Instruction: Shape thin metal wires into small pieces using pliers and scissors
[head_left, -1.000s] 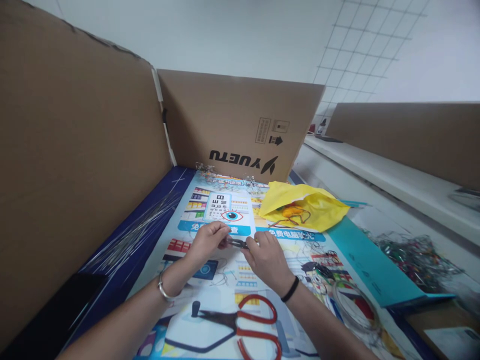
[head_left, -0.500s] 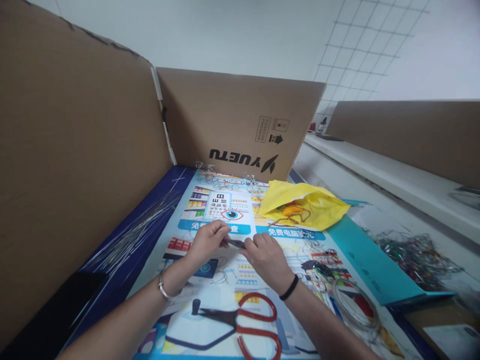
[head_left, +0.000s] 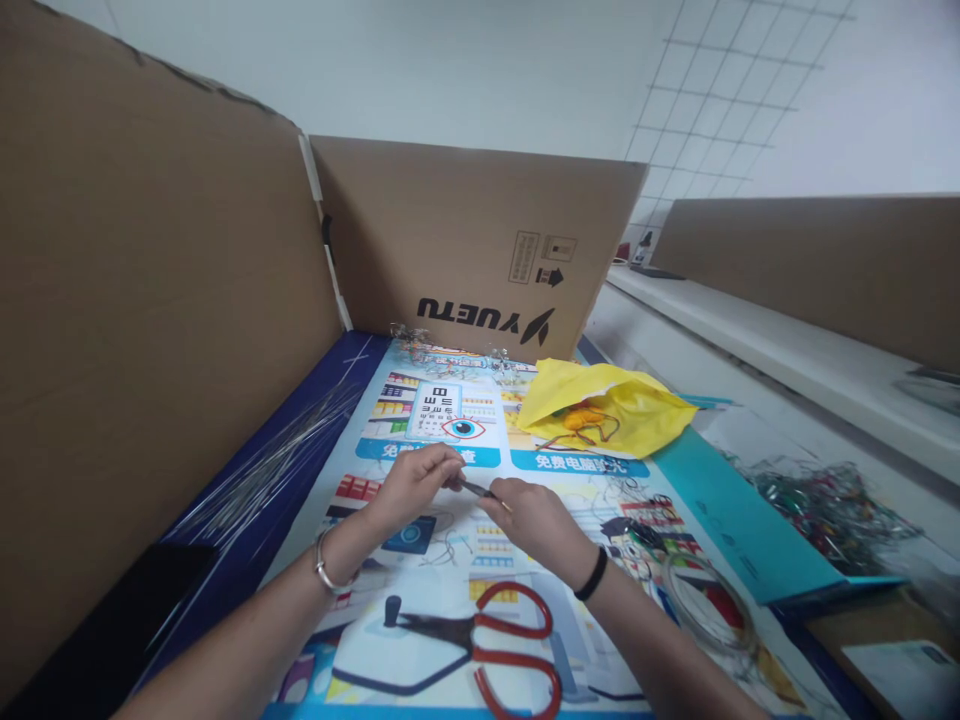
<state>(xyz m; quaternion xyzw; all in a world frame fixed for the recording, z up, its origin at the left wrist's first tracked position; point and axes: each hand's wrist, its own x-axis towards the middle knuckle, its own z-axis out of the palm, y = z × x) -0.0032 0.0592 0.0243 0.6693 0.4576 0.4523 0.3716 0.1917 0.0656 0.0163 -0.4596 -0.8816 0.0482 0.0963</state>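
Right grip [head_left: 538,522] clamped round a slim dark tool [head_left: 478,489], its length running left to the left grip [head_left: 417,486] — fingers pinched together, on what I can't tell — above the printed sheet [head_left: 442,630].

At twelve o'clock, close to me, lie red-handled scissors [head_left: 474,637], blades pointing toward nine. Farther out at twelve I face a cardboard panel [head_left: 465,230] printed YUETU upside down; another cardboard wall [head_left: 165,300] rises at ten. At one I see a gaping yellow pouch [head_left: 654,412], at two a white ledge [head_left: 780,322].
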